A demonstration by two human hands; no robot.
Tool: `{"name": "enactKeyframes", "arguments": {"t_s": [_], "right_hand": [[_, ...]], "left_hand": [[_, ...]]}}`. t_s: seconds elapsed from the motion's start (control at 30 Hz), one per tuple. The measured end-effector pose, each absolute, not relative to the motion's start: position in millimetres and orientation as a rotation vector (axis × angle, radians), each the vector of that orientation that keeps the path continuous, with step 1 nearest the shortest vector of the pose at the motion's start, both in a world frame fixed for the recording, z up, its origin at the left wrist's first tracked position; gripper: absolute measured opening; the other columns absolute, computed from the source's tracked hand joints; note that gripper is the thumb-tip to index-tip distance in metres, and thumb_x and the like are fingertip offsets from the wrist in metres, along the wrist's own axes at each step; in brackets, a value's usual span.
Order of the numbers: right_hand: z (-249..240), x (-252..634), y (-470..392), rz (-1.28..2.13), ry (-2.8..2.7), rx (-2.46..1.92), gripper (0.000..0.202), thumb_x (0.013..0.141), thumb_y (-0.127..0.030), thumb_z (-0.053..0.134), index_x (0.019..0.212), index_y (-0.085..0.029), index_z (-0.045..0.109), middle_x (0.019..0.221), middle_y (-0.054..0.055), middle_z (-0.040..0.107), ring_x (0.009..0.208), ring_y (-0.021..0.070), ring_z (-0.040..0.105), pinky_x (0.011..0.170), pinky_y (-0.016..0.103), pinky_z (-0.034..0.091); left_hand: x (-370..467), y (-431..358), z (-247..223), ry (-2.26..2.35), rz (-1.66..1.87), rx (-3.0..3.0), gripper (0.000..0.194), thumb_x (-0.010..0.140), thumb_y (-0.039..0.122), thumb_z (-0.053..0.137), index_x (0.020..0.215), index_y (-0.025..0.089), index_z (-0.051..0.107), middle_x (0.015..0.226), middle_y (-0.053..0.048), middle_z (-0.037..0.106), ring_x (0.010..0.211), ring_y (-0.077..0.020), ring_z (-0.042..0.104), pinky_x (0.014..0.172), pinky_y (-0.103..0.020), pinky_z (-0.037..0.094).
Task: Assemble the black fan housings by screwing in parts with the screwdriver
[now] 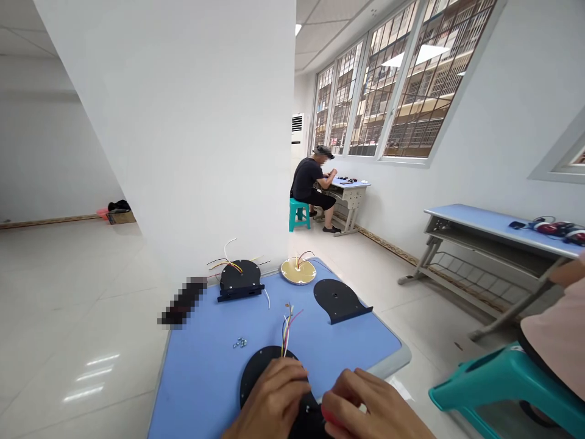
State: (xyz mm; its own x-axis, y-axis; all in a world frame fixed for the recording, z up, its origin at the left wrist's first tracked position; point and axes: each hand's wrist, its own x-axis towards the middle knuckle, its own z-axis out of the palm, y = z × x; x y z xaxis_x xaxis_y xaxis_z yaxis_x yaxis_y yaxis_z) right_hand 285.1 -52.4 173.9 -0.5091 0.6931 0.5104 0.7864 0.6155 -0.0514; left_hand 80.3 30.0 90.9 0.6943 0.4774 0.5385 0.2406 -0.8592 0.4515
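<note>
A round black plate (256, 370) lies on the blue table (196, 372) near its front edge, with several coloured wires (286, 335) rising from it. My left hand (278, 396) rests over the plate, its fingers bent and pressed on it. To the right, my right hand (361, 405) is curled round a red object (329, 414), mostly hidden by the fingers, at the plate's lower right. A small silvery screw end (308, 409) shows between the hands. Several small screws (240, 342) lie left of the wires.
Behind stand a black plate with wires (240, 279), a gold disc (298, 271) and a flat black plate (340, 300). A white wall (205, 152) rises beyond the table. A seated person (308, 180) works farther off; another person's arm and a green stool (507, 378) are at right.
</note>
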Motion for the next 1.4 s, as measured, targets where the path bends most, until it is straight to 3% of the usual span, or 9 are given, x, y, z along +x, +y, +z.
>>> {"name": "enactKeyframes", "arguments": {"t_s": [0.13,0.37,0.57,0.73,0.87,1.03,1.17,1.3,1.4], "right_hand": [[176,283,-43,-0.416,-2.334,-1.195,0.014,0.089,-0.018,0.051,0.077,-0.023,0.049,0.065,-0.001,0.058,0.051,0.0158,0.052,0.049,0.027,0.039],[191,280,-43,-0.23,-2.417,-1.247,0.021,0.083,-0.009,0.048,0.1,-0.021,0.05,0.106,0.009,0.064,0.082,0.0191,0.063,0.066,0.028,0.049],[181,280,-42,-0.457,-2.477,-1.26,0.017,0.085,-0.018,0.054,0.075,-0.023,0.042,0.058,-0.004,0.056,0.045,0.0142,0.05,0.05,0.028,0.038],[189,278,-38,-0.427,-2.529,-1.218,0.01,0.083,-0.018,0.054,0.088,-0.022,0.047,0.087,0.002,0.068,0.069,0.0182,0.063,0.059,0.029,0.041],[194,277,-34,-0.498,-2.582,-1.208,0.017,0.086,-0.016,0.052,0.075,-0.023,0.041,0.063,-0.004,0.059,0.049,0.0155,0.053,0.052,0.031,0.035],[195,276,-34,-0.41,-2.636,-1.164,0.012,0.084,-0.015,0.054,0.086,-0.023,0.045,0.084,0.001,0.066,0.068,0.0169,0.062,0.057,0.029,0.038],[199,274,-33,-0.616,-2.613,-1.151,0.02,0.09,-0.02,0.05,0.074,-0.024,0.04,0.057,-0.005,0.056,0.044,0.0152,0.05,0.051,0.031,0.032],[204,272,-30,-0.473,-2.674,-1.122,0.007,0.09,-0.019,0.049,0.085,-0.023,0.045,0.08,0.001,0.066,0.062,0.0165,0.061,0.053,0.028,0.036],[203,270,-28,-0.555,-2.698,-1.07,0.017,0.09,-0.011,0.047,0.08,-0.023,0.042,0.069,-0.003,0.062,0.049,0.0149,0.055,0.047,0.03,0.032]], "left_hand": [[62,29,78,1.151,1.21,2.419,0.049,0.088,0.013,0.052,0.135,0.026,0.046,0.134,-0.009,0.057,0.125,-0.0237,0.05,0.103,-0.047,0.046],[65,26,80,1.489,0.511,2.142,0.076,0.065,0.025,0.074,0.137,0.021,0.05,0.153,-0.009,0.038,0.142,-0.0304,0.031,0.117,-0.049,0.028],[71,34,86,1.535,0.428,2.179,0.051,0.081,0.031,0.061,0.131,0.02,0.058,0.146,-0.01,0.048,0.135,-0.03,0.041,0.114,-0.049,0.033],[69,37,80,1.462,0.543,2.22,0.041,0.08,0.027,0.065,0.121,0.027,0.064,0.141,-0.007,0.053,0.13,-0.0312,0.046,0.108,-0.052,0.04],[69,38,81,1.462,0.589,2.194,0.04,0.076,0.024,0.07,0.116,0.029,0.066,0.137,-0.007,0.056,0.128,-0.032,0.048,0.108,-0.053,0.04],[72,36,88,1.456,0.564,2.154,0.04,0.074,0.018,0.07,0.113,0.029,0.068,0.137,-0.007,0.056,0.127,-0.0304,0.048,0.108,-0.05,0.039],[72,36,89,1.461,0.549,2.146,0.038,0.075,0.019,0.07,0.112,0.029,0.069,0.138,-0.007,0.054,0.128,-0.0306,0.046,0.109,-0.051,0.038],[71,36,85,1.435,0.586,2.165,0.039,0.075,0.019,0.071,0.112,0.029,0.068,0.137,-0.008,0.055,0.127,-0.0303,0.048,0.108,-0.051,0.04],[71,37,83,1.436,0.604,2.161,0.039,0.073,0.019,0.073,0.111,0.028,0.069,0.136,-0.008,0.056,0.126,-0.0305,0.048,0.107,-0.051,0.041]]}}
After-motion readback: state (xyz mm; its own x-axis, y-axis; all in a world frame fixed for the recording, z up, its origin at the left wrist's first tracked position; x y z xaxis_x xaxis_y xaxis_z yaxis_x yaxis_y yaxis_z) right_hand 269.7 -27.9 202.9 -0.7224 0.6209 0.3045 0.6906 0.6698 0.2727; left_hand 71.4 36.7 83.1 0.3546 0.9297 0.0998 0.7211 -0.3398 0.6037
